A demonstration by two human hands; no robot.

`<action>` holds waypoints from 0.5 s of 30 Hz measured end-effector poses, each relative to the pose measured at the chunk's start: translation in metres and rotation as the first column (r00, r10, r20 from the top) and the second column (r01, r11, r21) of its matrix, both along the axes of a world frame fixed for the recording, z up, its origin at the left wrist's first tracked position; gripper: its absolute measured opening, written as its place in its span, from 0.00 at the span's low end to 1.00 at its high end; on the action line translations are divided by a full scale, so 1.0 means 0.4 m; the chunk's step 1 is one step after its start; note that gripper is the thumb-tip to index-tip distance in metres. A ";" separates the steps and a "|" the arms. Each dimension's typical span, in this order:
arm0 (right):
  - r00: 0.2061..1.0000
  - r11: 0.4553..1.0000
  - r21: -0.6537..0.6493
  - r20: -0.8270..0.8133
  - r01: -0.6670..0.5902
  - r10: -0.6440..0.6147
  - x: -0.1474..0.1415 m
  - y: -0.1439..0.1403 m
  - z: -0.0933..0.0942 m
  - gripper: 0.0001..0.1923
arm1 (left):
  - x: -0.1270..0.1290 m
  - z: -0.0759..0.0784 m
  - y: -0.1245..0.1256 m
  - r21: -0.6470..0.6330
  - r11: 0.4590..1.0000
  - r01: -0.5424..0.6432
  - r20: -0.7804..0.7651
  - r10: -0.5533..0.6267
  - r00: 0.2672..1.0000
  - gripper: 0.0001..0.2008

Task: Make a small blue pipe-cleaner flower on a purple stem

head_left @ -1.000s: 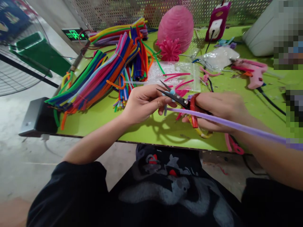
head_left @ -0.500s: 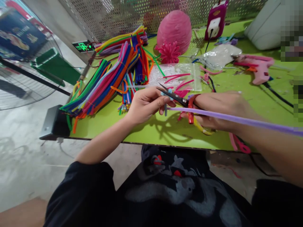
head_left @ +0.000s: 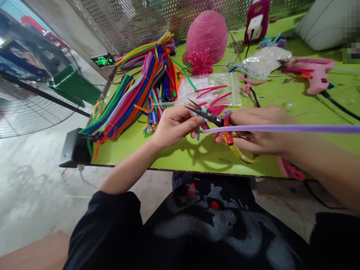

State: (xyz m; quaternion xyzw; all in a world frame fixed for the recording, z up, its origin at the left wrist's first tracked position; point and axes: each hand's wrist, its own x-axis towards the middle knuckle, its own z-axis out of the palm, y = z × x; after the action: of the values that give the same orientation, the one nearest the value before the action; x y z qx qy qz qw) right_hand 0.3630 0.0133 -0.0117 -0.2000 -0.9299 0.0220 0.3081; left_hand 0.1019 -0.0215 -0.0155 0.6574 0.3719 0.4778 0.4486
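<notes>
My left hand pinches a short light-blue pipe-cleaner piece and the near end of a long purple pipe cleaner, which runs off to the right edge. My right hand grips scissors with black blades and red-and-yellow handles. The blades are apart, their tips just above my left fingers and the blue piece. Both hands hover over the front of the green table.
A big bundle of coloured pipe cleaners lies left. Behind the hands are a clear bag with pink pieces, a pink spiky flower and a pink ball. A pink glue gun and its cable lie right.
The view has shifted a little, so the table sits further right in frame. The purple pipe cleaner now lies more level. Hands and scissors keep the same grip.
</notes>
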 end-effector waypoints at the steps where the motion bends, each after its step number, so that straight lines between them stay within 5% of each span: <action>1: 1.000 1.000 -0.005 0.007 -0.016 0.016 -0.001 -0.002 0.002 0.12 | 0.001 -0.001 -0.002 -0.012 1.000 0.020 0.014 -0.019 1.000 0.21; 6: 0.998 0.994 -0.108 -0.055 -0.024 0.018 -0.014 0.013 0.019 0.15 | 0.011 -0.005 -0.001 -0.045 0.999 0.025 0.059 -0.023 0.998 0.19; 11: 0.942 0.920 -0.202 0.093 0.336 -0.323 0.024 0.156 -0.019 0.18 | 0.015 -0.005 0.010 0.031 0.996 -0.079 0.096 0.075 0.992 0.15; 15: 0.944 0.927 -0.181 0.092 0.327 -0.316 0.103 0.208 0.011 0.17 | -0.001 -0.011 0.021 0.194 0.974 -0.119 0.047 0.111 0.993 0.06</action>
State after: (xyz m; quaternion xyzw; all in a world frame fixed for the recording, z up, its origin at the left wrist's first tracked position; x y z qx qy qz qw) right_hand 0.4042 0.0965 -0.0071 -0.3792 -0.8869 0.0558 0.2580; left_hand 0.1016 -0.0132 -0.0199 0.6671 0.3522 0.5490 0.3598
